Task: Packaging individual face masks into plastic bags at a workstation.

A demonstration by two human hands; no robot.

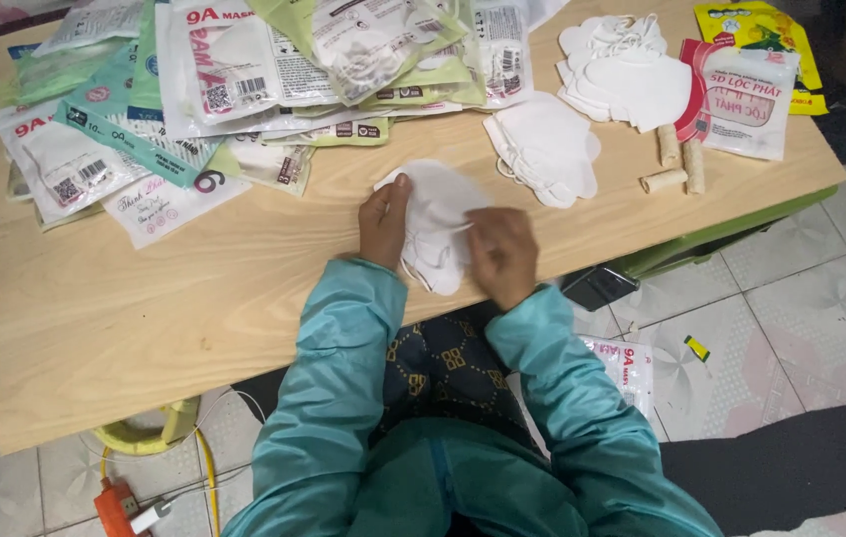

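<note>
While both hands work at the near edge of the worktop, the scene reads as follows:

Thing in hand: small stack of white folded fabric face masks with thin ear loops, centre of the frame, resting on the pale wood-grain worktop and overhanging its near edge.
Left hand: fingers curled over the stack's left side, holding it down.
Right hand: closed on the stack's right edge — thumb and fingers pinching; slightly blurred, so the exact pinch is hard to tell.
Step, as I judge it: squaring or gathering the masks into one even bundle.
Next move calls for: a firm two-sided grip so that the loose loops do not snag or the layers slide apart.
Nearby: two more piles of white masks, upper right of centre; a heap of clear and green printed plastic mask bags, upper left — just beyond the hands.
</note>
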